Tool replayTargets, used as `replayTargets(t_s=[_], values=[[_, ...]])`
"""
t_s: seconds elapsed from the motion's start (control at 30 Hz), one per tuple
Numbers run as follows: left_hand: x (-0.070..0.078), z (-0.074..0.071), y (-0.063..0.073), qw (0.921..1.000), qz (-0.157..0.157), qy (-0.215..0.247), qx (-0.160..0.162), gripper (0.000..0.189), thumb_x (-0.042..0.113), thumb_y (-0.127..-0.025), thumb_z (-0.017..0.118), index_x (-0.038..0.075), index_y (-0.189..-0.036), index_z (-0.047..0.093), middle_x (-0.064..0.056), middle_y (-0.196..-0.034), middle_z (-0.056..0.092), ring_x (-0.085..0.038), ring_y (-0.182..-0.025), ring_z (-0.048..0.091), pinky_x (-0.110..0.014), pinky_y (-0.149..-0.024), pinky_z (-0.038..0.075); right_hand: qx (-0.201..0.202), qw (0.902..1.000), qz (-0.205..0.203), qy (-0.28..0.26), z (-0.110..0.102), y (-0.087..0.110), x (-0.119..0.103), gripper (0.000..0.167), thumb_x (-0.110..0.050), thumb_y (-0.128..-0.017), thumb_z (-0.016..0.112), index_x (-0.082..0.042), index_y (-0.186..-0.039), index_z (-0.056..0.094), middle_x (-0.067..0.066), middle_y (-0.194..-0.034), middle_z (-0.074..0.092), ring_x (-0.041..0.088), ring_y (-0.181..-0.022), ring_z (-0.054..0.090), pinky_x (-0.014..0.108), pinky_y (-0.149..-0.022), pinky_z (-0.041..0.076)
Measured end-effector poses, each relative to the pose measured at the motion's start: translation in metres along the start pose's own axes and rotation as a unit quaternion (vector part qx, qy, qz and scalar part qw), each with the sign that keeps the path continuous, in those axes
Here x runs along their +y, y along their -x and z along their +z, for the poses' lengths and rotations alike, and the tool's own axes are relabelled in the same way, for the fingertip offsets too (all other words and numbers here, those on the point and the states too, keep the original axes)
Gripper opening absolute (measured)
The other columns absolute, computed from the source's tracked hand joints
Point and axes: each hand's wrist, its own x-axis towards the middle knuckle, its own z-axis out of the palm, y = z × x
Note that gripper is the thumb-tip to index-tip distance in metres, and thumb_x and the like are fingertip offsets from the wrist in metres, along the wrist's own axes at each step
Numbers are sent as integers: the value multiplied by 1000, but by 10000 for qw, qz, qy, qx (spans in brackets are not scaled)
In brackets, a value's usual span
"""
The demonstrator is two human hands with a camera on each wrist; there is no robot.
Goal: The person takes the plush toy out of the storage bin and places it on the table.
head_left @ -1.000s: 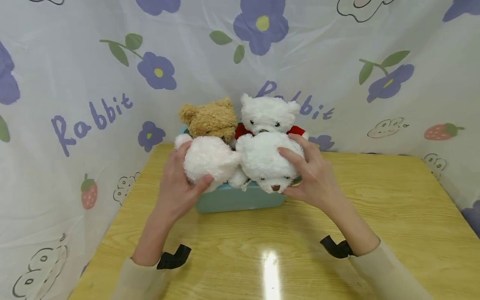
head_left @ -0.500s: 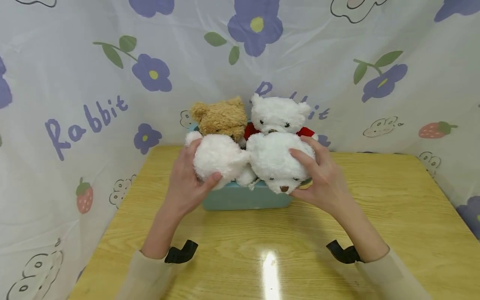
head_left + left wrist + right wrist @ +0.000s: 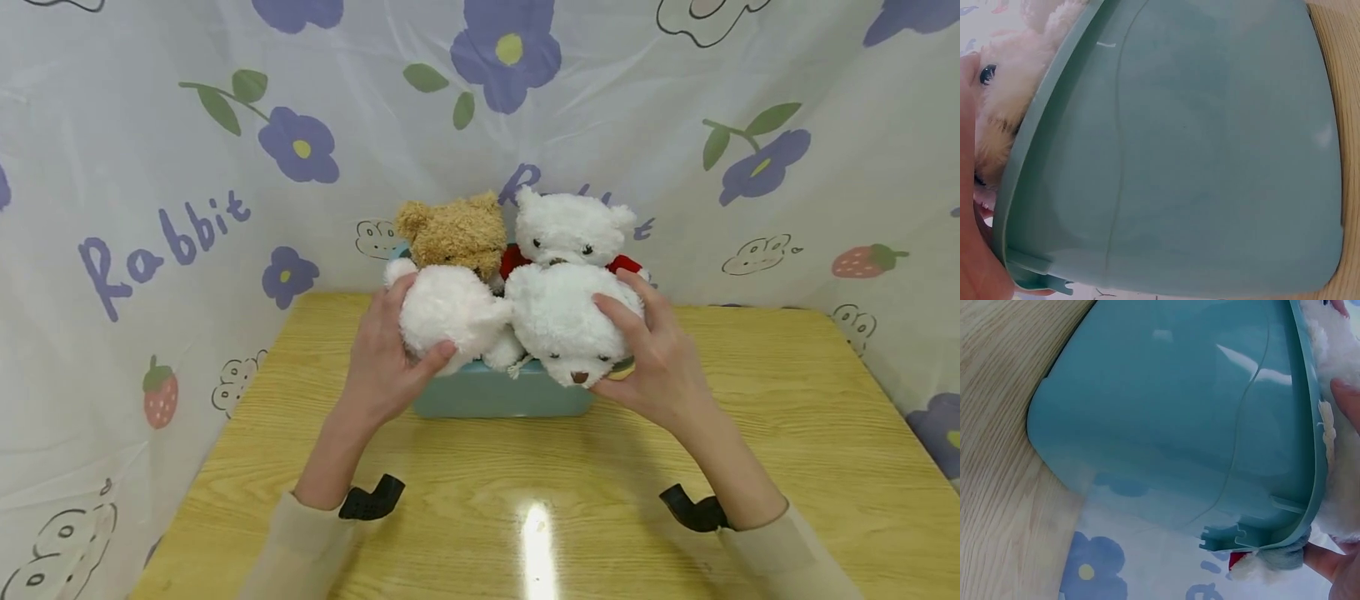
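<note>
From the head view: teal bin (image 3: 502, 393) stuffed with four plush bears, sitting near the far edge of the wooden table (image 3: 757, 400), a bit closer to the far left corner than the far right one. The left hand (image 3: 378, 358) grips the pinkish-white plush (image 3: 446, 308) at the bin's front left corner, thumb across the front of its fluffy round head, ears sticking out both sides. The right hand (image 3: 660, 362) has fingers and thumb clasping the pure white bear (image 3: 566, 312) at the front right corner; super fuzzy, head tipped forward so the brown nose hangs over the front rim, dark eyes just showing. Behind them along the back edge are a curly tan bear (image 3: 457, 237) and another white bear in red (image 3: 572, 227), both heads up above the rim

Left wrist view: mostly smooth bin wall, with a furry face and shiny black eye poking past the rim. Only a slice of the hand shows, so can't tell the grip from here

Right wrist view: bin wall again, fingertips against white fur beyond the rim, and a frayed cream cord (image 3: 1327, 428) draped on the edge
</note>
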Motion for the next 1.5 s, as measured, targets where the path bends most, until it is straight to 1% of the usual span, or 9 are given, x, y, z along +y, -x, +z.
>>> replayTargets(t_s=[0.13, 0.3, 0.5, 0.57, 0.67, 0.87, 1.17, 1.33, 1.5], values=[[2, -6, -3, 9999, 13, 12, -130, 95, 83, -90, 44, 16, -155, 32, -25, -141, 43, -41, -116, 50, -61, -88, 47, 3, 9999, -112, 19, 3, -1, 1, 87, -34, -75, 84, -13, -148, 41, 24, -158, 31, 49, -133, 43, 61, -82, 53], [6, -15, -6, 9980, 362, -424, -312, 93, 79, -93, 44, 15, -158, 29, -25, -161, 23, -45, -136, 40, -64, -99, 44, 389, 9977, -554, -87, 11, -6, 2, 101, -19, -61, 91, -10, -147, 39, 22, -163, 24, 51, -141, 32, 64, -108, 36], [9, -18, -11, 9855, 1446, -880, -96, 83, 73, -95, 50, 15, -154, 43, -31, -158, 30, -49, -144, 33, -65, -109, 35, 940, 9881, -1216, 43, 21, -18, 0, 95, -20, -57, 90, -16, -142, 48, 23, -157, 35, 52, -137, 36, 66, -109, 33], [10, -16, -12, 9840, 1579, -822, -94, 81, 72, -95, 51, 14, -152, 46, -31, -155, 35, -49, -142, 36, -64, -109, 36, 920, 9875, -1276, 128, 21, -21, -1, 96, -19, -55, 91, -16, -142, 50, 24, -156, 38, 53, -136, 38, 65, -109, 34], [12, -14, -11, 9864, 1502, -626, -232, 80, 71, -95, 52, 13, -152, 47, -30, -154, 37, -46, -140, 40, -62, -105, 42, 875, 9882, -1235, 248, 21, -25, -3, 86, -23, -61, 89, -14, -139, 54, 24, -151, 44, 53, -133, 42, 64, -107, 37], [9, -10, -9, 9911, 1244, -441, -188, 79, 70, -94, 54, 14, -150, 48, -26, -155, 37, -44, -138, 42, -61, -98, 48, 1134, 9852, -1263, 229, 23, -31, -3, 50, -35, -88, 61, -10, -131, 61, 23, -136, 56, 54, -124, 49, 65, -98, 43], [2, 2, -2, 9929, 1101, -387, 244, 76, 66, -95, 57, 14, -149, 48, -24, -154, 38, -44, -134, 46, -62, -94, 49, 1938, 9708, -1412, 51, 25, -33, -2, 46, -36, -86, 67, -6, -120, 69, 23, -124, 65, 54, -110, 57, 62, -96, 46], [2, 4, -1, 9937, 1024, -336, 316, 76, 66, -95, 59, 14, -150, 47, -24, -154, 37, -43, -137, 43, -62, -94, 49, 2146, 9666, -1400, -7, 24, -34, -2, 46, -37, -84, 69, -5, -117, 70, 22, -122, 66, 54, -108, 56, 62, -91, 49], [1, 4, -2, 9941, 1013, -269, 294, 78, 65, -92, 63, 14, -149, 46, -25, -154, 36, -43, -137, 43, -62, -97, 46, 2260, 9651, -1314, -182, 22, -36, -3, 48, -39, -84, 72, -4, -117, 70, 22, -123, 65, 53, -113, 56, 58, -98, 49]])
